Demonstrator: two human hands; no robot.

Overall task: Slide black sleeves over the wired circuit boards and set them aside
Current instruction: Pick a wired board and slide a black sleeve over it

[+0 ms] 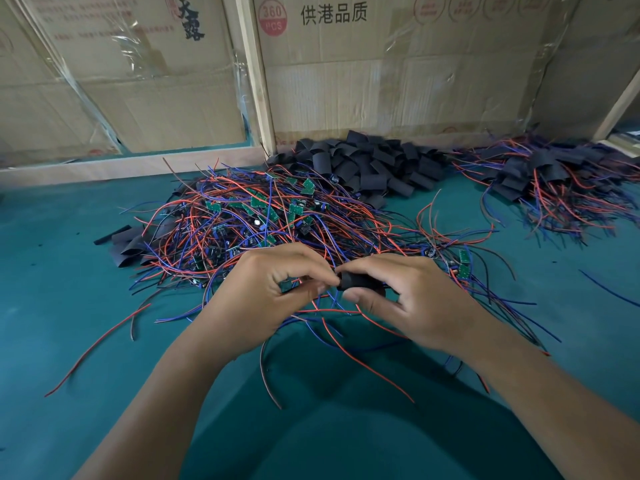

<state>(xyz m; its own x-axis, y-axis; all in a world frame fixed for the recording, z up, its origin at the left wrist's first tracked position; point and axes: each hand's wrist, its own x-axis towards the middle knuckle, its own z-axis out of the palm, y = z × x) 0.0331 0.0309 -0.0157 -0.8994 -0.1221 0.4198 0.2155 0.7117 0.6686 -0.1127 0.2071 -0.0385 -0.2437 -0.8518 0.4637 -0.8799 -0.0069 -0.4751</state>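
My left hand (pixel 266 289) pinches a small green wired circuit board (pixel 286 285), with its red and blue wires trailing toward me. My right hand (pixel 408 292) grips a black sleeve (pixel 356 281) between thumb and fingers, its open end right against the left fingertips. Both hands meet just in front of a big tangle of wired circuit boards (pixel 263 216) on the green table. A heap of loose black sleeves (pixel 363 164) lies behind that tangle. At the far right sits a pile of sleeved boards (pixel 554 181) with wires sticking out.
The table is covered in green cloth (pixel 69 306). Cardboard sheets (pixel 381 81) on a wooden frame wall off the back edge. A few flattened black sleeves (pixel 128 244) lie left of the tangle. Stray red and blue wires reach toward the near edge.
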